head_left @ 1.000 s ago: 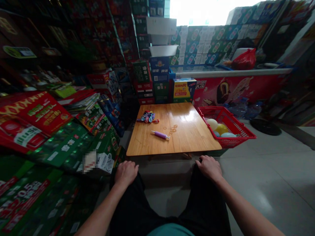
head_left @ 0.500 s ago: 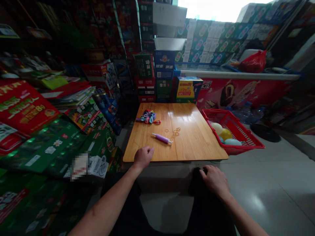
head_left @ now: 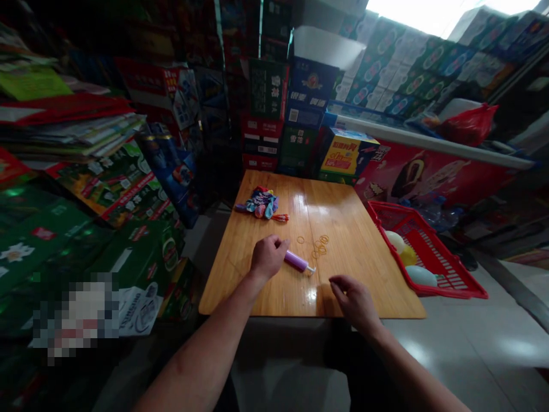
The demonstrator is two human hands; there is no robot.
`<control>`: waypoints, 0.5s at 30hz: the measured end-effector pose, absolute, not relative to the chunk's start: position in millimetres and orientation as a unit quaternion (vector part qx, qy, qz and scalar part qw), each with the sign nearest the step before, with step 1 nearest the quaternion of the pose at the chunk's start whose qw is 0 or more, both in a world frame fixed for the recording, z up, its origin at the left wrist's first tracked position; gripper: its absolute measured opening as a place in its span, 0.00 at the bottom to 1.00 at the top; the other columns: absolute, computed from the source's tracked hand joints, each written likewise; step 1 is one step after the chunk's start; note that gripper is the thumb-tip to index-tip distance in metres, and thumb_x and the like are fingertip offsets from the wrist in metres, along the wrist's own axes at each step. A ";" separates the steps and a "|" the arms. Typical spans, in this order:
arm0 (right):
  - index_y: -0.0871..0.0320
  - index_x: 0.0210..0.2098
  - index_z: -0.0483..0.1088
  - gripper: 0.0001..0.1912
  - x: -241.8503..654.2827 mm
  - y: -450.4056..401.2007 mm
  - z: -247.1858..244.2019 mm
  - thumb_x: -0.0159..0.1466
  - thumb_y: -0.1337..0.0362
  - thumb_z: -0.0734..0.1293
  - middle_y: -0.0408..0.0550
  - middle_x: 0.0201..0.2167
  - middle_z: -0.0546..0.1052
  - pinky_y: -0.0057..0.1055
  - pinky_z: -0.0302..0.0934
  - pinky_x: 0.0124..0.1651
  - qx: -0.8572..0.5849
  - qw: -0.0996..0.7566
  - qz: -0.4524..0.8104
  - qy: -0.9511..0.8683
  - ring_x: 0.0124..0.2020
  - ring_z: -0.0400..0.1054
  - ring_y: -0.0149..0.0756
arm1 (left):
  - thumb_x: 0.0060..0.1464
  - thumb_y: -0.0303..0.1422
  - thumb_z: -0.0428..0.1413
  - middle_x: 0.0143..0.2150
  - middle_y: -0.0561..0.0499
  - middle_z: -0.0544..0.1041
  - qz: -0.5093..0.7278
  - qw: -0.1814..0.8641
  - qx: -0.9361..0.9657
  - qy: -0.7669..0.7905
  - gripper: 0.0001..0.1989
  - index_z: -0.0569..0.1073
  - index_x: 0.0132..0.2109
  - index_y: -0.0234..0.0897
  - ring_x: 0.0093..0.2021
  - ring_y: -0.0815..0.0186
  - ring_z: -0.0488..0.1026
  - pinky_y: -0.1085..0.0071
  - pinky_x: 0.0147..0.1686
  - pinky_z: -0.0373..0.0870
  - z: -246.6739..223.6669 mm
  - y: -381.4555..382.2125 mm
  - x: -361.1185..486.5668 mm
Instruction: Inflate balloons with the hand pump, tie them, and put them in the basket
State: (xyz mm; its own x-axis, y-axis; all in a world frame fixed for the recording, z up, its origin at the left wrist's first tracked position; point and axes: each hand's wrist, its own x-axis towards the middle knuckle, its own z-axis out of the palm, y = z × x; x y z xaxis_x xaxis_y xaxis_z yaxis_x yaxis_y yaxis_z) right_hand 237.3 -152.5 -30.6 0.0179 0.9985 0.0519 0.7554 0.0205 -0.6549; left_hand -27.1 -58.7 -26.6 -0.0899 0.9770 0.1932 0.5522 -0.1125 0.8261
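A purple hand balloon pump [head_left: 297, 261] with a white handle lies slantwise on the wooden table. My left hand [head_left: 268, 255] is closed at its nozzle end, thumb and fingers together, and hides that end. Over the table's front edge hovers my right hand [head_left: 354, 297], empty, its fingers loosely bent and apart from the thumb. Several tan rubber bands [head_left: 321, 247] lie scattered just beyond the pump. Farther back on the left is a heap of uninflated balloons [head_left: 262, 203] in mixed colours.
The wooden table [head_left: 355, 229] stands in front of me. To its right is a red basket [head_left: 446, 252] with inflated balloons [head_left: 420, 276]. Stacked drink cartons [head_left: 128, 246] crowd the left side; more boxes [head_left: 309, 91] rise behind the table, beside a pink-fronted freezer [head_left: 407, 171].
My left hand has moved forward from the table's front edge to the pump's nozzle end. My right hand has risen from my knee to over the table edge. The view has tilted and shifted.
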 end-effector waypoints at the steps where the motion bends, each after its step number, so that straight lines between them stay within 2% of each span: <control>1: 0.54 0.38 0.78 0.11 215.2 -127.1 -29.6 0.65 0.58 0.64 0.50 0.36 0.80 0.37 0.66 0.45 -0.636 0.289 0.229 -0.677 0.38 0.74 0.43 | 0.59 0.44 0.54 0.25 0.51 0.74 0.415 0.267 0.617 0.613 0.18 0.71 0.27 0.37 0.28 0.67 0.69 0.70 0.30 0.57 -24.7 -57.4 -29.4; 2: 0.53 0.38 0.78 0.10 192.9 -101.3 -28.5 0.65 0.60 0.64 0.50 0.38 0.80 0.37 0.66 0.46 -0.607 0.306 0.221 -0.699 0.39 0.73 0.42 | 0.59 0.44 0.55 0.26 0.51 0.74 0.417 0.273 0.611 0.615 0.18 0.71 0.27 0.37 0.28 0.66 0.69 0.70 0.30 0.58 -22.6 -56.4 -32.2; 5: 0.54 0.44 0.78 0.12 131.5 -28.2 -26.1 0.63 0.67 0.65 0.53 0.51 0.76 0.42 0.61 0.58 -0.533 0.315 0.162 -0.769 0.51 0.69 0.44 | 0.60 0.43 0.55 0.27 0.50 0.76 0.414 0.279 0.603 0.622 0.16 0.72 0.28 0.37 0.28 0.66 0.70 0.70 0.30 0.58 -16.6 -54.4 -42.7; 8: 0.57 0.49 0.78 0.16 87.4 27.7 -27.1 0.64 0.68 0.66 0.58 0.60 0.70 0.45 0.54 0.64 -0.480 0.217 0.083 -0.846 0.61 0.61 0.48 | 0.60 0.41 0.55 0.29 0.50 0.78 0.414 0.274 0.597 0.630 0.14 0.73 0.29 0.38 0.30 0.66 0.72 0.70 0.31 0.59 -14.2 -51.9 -53.7; 12: 0.55 0.48 0.79 0.14 54.6 66.9 -35.4 0.65 0.63 0.67 0.57 0.59 0.71 0.44 0.53 0.63 -0.484 0.096 0.039 -0.869 0.63 0.57 0.51 | 0.60 0.40 0.56 0.30 0.49 0.79 0.423 0.266 0.578 0.645 0.13 0.74 0.30 0.39 0.31 0.64 0.74 0.70 0.32 0.60 -15.6 -47.3 -65.4; 15: 0.57 0.47 0.79 0.14 44.1 76.6 -38.9 0.65 0.67 0.65 0.58 0.53 0.76 0.41 0.54 0.61 -0.499 0.093 0.030 -0.861 0.60 0.61 0.50 | 0.60 0.40 0.55 0.30 0.49 0.79 0.426 0.263 0.573 0.649 0.13 0.73 0.30 0.39 0.30 0.63 0.74 0.69 0.31 0.61 -17.0 -44.5 -71.7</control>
